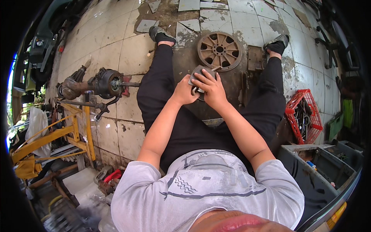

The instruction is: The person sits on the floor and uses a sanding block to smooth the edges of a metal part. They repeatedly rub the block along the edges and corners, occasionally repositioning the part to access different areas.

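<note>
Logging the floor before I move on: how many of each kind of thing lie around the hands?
Gear wheel: 1
Metal plate: 1
Grey part in both hands, left hand, right hand: 1
Axle assembly: 1
Red crate: 1
Total: 5

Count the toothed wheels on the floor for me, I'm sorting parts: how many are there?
1. A rusty spoked gear wheel lies flat on the tiled floor between the person's feet, just beyond both hands. Others may be hidden inside the red crate at right.
</note>
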`<state>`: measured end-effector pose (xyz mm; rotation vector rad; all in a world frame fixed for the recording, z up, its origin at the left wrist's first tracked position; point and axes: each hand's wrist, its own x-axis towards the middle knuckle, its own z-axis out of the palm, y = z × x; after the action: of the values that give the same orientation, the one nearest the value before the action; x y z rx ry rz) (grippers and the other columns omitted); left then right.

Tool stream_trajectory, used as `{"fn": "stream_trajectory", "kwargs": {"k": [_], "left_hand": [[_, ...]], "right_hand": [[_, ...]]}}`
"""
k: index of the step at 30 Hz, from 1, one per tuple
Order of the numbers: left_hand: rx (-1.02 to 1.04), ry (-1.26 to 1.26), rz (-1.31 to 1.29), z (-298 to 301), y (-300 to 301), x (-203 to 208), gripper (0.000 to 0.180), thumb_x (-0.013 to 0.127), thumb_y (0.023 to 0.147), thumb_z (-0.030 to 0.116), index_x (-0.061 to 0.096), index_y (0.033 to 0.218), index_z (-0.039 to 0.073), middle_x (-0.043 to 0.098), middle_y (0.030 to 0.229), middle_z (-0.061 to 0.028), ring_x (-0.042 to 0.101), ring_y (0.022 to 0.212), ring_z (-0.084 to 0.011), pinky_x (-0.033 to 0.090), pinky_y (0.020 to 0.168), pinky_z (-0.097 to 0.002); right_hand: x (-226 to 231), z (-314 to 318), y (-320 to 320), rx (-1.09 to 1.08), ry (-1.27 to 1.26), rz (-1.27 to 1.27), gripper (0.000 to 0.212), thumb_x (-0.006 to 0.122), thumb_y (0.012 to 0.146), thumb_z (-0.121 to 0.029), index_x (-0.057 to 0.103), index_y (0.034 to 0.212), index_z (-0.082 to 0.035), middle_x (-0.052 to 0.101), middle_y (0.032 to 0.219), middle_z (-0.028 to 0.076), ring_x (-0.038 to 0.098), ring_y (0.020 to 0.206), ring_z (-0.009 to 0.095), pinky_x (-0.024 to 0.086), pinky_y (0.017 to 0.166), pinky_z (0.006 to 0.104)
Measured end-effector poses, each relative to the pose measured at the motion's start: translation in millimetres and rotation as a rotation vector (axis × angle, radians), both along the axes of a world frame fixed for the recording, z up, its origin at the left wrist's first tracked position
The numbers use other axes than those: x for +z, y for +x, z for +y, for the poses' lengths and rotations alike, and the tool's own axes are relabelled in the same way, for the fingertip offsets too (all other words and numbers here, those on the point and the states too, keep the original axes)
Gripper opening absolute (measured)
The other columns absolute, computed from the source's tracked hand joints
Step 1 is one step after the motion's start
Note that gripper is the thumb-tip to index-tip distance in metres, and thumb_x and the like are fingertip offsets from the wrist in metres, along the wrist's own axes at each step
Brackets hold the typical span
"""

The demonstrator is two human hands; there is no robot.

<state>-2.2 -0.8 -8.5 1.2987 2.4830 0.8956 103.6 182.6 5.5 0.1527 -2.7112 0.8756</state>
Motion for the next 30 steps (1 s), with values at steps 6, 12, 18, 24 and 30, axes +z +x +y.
{"fn": "stream_trajectory", "kwargs": {"k": [6,12,18,24,30], "left_hand": [[-0.019,0.024,-0.035,7.7,-5.3,9.4,0.041,0.083,0.074,0.019,0.074,0.111,0.004,0.076,0.111,-0.0152,0.067,0.117,-0.0408,0.059,0.1,-0.0502],[0.012,0.119,-0.045,6.9,-5.2,8.0,0.043,0.083,0.073,0.02,0.074,0.112,0.005,0.077,0.114,-0.015,0.067,0.12,-0.0407,0.06,0.1,-0.05],[0.009,0.06,-0.072,5.7,-1.4,11.6,0.042,0.08,0.073,0.017,0.074,0.112,0.005,0.077,0.114,-0.0147,0.067,0.119,-0.0408,0.06,0.1,-0.05],[0.022,0.174,-0.07,8.9,-5.4,13.5,0.041,0.079,0.073,0.015,0.074,0.112,0.005,0.076,0.113,-0.0152,0.067,0.117,-0.0411,0.06,0.097,-0.0499],[0.019,0.078,-0.099,3.2,0.8,14.1,0.055,0.075,0.073,0.013,0.07,0.126,0.0,0.074,0.117,-0.0203,0.066,0.119,-0.0426,0.056,0.106,-0.0486]], "right_hand": [[-9.1,8.6,-7.0,-0.11,-0.03,-0.025,0.073,0.066,0.085,0.012,0.074,0.144,-0.029,0.063,0.161,-0.001,0.047,0.16,0.03,0.034,0.123,0.0758],[-7.2,13.1,-18.2,-0.124,-0.058,-0.006,0.072,0.067,0.086,0.013,0.075,0.145,-0.028,0.063,0.161,0.0,0.047,0.16,0.03,0.034,0.124,0.0745],[-5.4,3.5,-0.2,-0.056,-0.028,-0.02,0.068,0.066,0.088,0.008,0.074,0.144,-0.029,0.063,0.161,-0.001,0.047,0.159,0.031,0.034,0.122,0.078],[-12.3,17.3,-17.9,-0.177,-0.06,-0.02,0.069,0.065,0.088,0.009,0.074,0.145,-0.029,0.063,0.161,-0.001,0.047,0.159,0.03,0.034,0.122,0.0765],[-7.9,10.1,-9.8,-0.066,-0.025,0.01,0.068,0.066,0.087,0.009,0.075,0.143,-0.028,0.064,0.161,-0.001,0.048,0.159,0.029,0.035,0.121,0.0766]]}}
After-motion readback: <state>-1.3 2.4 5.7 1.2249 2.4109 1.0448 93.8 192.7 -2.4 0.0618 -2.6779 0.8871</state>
